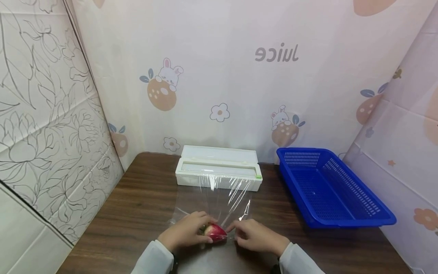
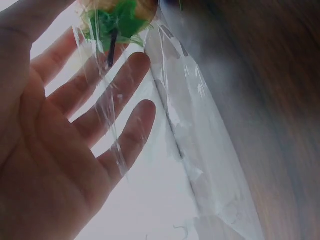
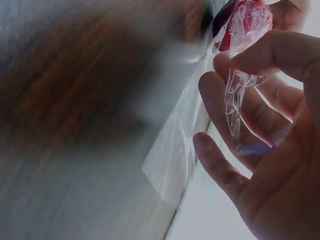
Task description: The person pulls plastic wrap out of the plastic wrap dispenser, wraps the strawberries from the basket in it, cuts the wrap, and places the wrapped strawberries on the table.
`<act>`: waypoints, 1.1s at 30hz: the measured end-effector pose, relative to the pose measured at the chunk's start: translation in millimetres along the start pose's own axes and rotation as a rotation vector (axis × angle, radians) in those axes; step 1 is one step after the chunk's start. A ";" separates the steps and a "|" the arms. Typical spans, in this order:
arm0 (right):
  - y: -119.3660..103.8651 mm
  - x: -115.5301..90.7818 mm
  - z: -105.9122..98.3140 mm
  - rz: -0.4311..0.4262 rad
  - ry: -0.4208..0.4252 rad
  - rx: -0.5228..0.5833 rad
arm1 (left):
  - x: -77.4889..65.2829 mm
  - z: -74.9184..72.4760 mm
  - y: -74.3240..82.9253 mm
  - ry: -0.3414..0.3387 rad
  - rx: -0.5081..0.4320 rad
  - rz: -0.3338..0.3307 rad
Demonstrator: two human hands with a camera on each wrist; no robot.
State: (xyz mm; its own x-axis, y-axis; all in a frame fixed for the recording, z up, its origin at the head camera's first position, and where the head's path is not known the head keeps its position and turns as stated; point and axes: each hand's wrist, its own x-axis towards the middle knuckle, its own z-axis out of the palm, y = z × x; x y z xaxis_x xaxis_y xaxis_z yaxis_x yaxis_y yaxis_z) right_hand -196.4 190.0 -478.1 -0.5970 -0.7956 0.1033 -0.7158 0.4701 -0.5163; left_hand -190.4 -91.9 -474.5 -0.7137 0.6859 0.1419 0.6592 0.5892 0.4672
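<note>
A red, strawberry-shaped fruit (image 1: 215, 231) with a pale yellow patch lies on its side on the table, wrapped in clear cling film. Its green leafy top (image 2: 116, 22) and dark stem show in the left wrist view. My left hand (image 1: 191, 230) holds the fruit at the leafy end between thumb and fingers. At the pointed end, my right hand (image 1: 254, 236) pinches gathered film (image 3: 235, 102) between thumb and index finger, its other fingers spread. A sheet of cling film (image 1: 219, 201) runs from the white dispenser box (image 1: 219, 182) toward both hands.
The dispenser's lid (image 1: 219, 154) stands raised at the table's back edge, and a green slider (image 1: 258, 176) sits at its right end. A blue plastic basket (image 1: 342, 222) is to the right. Patterned curtains hang behind the brown wooden table (image 1: 137, 201) and along its sides.
</note>
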 end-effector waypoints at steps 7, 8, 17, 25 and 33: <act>0.8 -2.5 -6.6 0.060 0.019 0.028 | 1.9 1.4 -5.3 -0.014 -0.056 0.001; 1.0 -2.8 -7.3 0.068 0.024 0.027 | 2.2 1.4 -6.0 -0.015 -0.062 0.001; 4.1 -5.2 -14.5 0.135 0.118 -0.018 | 4.1 2.6 -11.0 -0.023 -0.085 0.040; 7.8 -5.9 -20.0 0.201 0.310 -0.307 | 7.1 3.6 -11.4 -0.039 -0.112 -0.007; -19.0 12.1 -13.9 -0.192 0.437 -0.279 | 13.4 5.3 -11.8 -0.012 -0.111 -0.051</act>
State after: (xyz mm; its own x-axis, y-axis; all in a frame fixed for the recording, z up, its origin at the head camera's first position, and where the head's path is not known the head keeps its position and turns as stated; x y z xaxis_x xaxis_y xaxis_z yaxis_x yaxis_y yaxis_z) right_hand -195.1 176.7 -455.1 -0.4982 -0.6722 0.5477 -0.8601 0.4627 -0.2146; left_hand -206.5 -87.4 -482.7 -0.7423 0.6617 0.1056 0.5915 0.5732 0.5670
